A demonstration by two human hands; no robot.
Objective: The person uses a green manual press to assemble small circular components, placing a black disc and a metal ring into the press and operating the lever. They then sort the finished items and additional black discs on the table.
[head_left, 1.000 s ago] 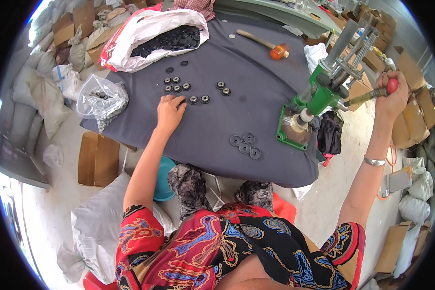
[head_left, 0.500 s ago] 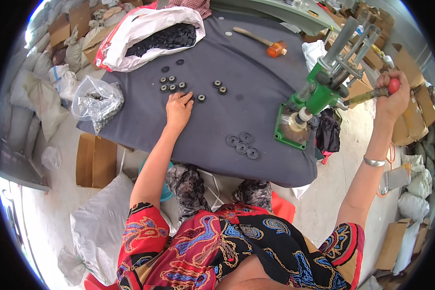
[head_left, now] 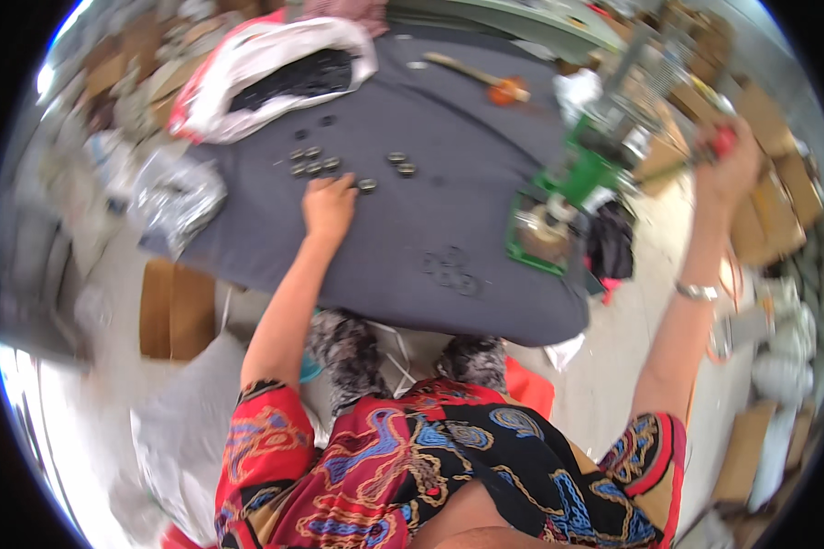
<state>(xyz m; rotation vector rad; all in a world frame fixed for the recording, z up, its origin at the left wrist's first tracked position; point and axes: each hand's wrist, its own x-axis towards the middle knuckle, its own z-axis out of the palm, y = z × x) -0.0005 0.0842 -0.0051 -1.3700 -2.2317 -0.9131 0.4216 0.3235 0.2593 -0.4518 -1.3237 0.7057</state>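
Observation:
My left hand (head_left: 328,209) rests on the dark cloth of the table, its fingers bent together at the near side of a cluster of small black wheels with metal centres (head_left: 314,168). What the fingertips hold is blurred. Just right of them sits a single wheel (head_left: 366,186), and two more wheels (head_left: 400,164) lie beyond it. At the right, my right hand (head_left: 731,169) is wrapped round the red-knobbed lever (head_left: 664,174) of a green hand press (head_left: 581,174). Several flat black rings (head_left: 450,272) lie in front of the press, to its left.
A white and red sack of black pieces (head_left: 348,37) lies open at the far left, near two small black pieces (head_left: 313,128). A clear bag (head_left: 178,197) sits at the left edge. A mallet (head_left: 504,90) lies at the back. Cardboard boxes (head_left: 178,311) and sacks stand around the table.
The whole view has shifted and blurred with head motion. My left hand stays by the wheels, its fingers more bent. My right hand still grips the lever.

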